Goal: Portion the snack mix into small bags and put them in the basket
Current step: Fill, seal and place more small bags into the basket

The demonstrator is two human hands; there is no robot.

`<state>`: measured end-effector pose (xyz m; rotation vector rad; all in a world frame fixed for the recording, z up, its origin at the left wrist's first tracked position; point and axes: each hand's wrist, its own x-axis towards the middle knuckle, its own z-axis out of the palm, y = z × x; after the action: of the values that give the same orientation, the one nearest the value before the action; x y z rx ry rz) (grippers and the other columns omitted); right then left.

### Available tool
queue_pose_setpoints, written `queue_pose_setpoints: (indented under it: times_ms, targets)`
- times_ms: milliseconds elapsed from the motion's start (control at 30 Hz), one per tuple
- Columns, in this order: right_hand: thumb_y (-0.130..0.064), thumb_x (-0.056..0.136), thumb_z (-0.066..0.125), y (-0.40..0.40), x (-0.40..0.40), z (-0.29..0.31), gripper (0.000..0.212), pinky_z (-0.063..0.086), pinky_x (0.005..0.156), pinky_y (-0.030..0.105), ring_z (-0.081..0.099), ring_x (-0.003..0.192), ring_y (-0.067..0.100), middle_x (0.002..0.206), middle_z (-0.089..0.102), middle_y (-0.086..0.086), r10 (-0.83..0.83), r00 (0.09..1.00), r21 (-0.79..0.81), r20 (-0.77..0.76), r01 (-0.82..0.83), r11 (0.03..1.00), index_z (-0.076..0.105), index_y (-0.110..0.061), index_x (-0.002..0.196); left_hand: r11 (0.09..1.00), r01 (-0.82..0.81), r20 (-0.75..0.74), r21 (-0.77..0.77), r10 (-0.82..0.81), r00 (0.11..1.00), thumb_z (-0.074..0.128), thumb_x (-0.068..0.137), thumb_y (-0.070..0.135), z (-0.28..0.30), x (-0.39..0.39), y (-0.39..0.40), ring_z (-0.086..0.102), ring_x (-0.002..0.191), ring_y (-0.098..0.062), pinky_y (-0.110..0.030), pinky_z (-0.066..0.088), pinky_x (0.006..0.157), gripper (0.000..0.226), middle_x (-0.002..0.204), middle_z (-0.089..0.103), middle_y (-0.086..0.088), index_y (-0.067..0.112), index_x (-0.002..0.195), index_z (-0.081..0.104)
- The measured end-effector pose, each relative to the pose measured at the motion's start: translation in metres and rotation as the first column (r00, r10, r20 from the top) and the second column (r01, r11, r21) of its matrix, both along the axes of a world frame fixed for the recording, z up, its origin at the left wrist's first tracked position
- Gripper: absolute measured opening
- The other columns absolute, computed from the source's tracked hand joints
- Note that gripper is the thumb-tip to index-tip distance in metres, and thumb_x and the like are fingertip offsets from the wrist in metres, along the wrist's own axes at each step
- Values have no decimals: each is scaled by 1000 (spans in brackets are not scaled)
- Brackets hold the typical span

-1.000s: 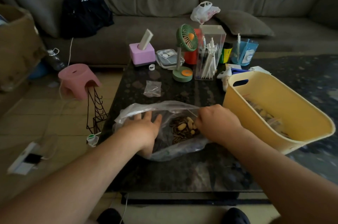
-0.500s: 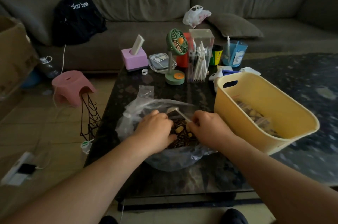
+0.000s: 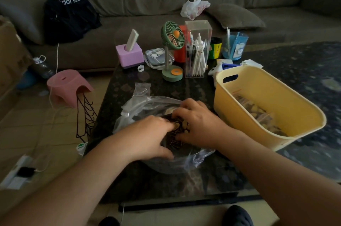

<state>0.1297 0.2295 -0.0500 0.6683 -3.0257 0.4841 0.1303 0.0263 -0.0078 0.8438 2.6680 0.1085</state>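
A large clear plastic bag [image 3: 191, 159] of snack mix [image 3: 178, 133] lies open on the dark table [image 3: 166, 185]. Both my hands are inside its mouth. My left hand [image 3: 147, 133] has its fingers curled, with the tips buried in the mix; what it holds is hidden. My right hand [image 3: 200, 124] curls its fingers and thumb into the nuts and seeds. Just behind the big bag lies an empty small bag [image 3: 143, 88]. To the right stands the yellow basket [image 3: 239, 126], with filled small bags [image 3: 258, 113] lying inside it.
At the table's back stand a green desk fan [image 3: 171, 41], a clear pen box [image 3: 198, 48], a purple tissue holder [image 3: 129, 54], a flat clear box [image 3: 158, 57] and a blue cup [image 3: 234, 46]. A pink stool [image 3: 66, 83] and a wire rack [image 3: 85, 115] are left of the table.
Both hands have moved from the big bag's rim into its mouth and closed in over the snack mix. The view has shifted left and downward.
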Motion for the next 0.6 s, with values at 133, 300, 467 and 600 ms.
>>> queue_pose_setpoints:
  times_ms: [133,300,467,600]
  targets:
    - [-63,73,84,2,0,-12,109,36,120,52,8,154,32,165,-5,-14,31,971,114,237,-59,992,23,-43,160,986,-56,44,-157,64,997,83,77,66,-6,-8,-22,27,157,-16,-41,33,126,117,173,24,11,34,168,17]
    - [-63,79,80,-3,0,-8,103,37,119,54,6,155,35,165,-11,-13,19,976,180,217,-59,982,22,-39,161,973,-231,73,-6,231,970,79,83,61,-15,-9,-40,38,150,-14,-37,39,120,102,169,33,10,38,164,23]
    - [-49,92,67,-28,11,-1,47,53,98,53,36,134,35,149,36,7,61,992,152,-107,-44,987,62,-28,134,930,-365,-59,31,366,929,81,86,46,-24,-7,-40,49,139,-21,-40,48,111,75,155,46,2,33,149,42]
    - [-35,84,75,-63,18,-12,20,52,76,49,53,108,34,115,58,5,250,918,150,-307,-213,966,78,-33,104,904,-428,-37,14,428,903,76,91,27,-28,-6,-31,51,134,-27,-40,50,102,63,148,42,-2,39,143,42]
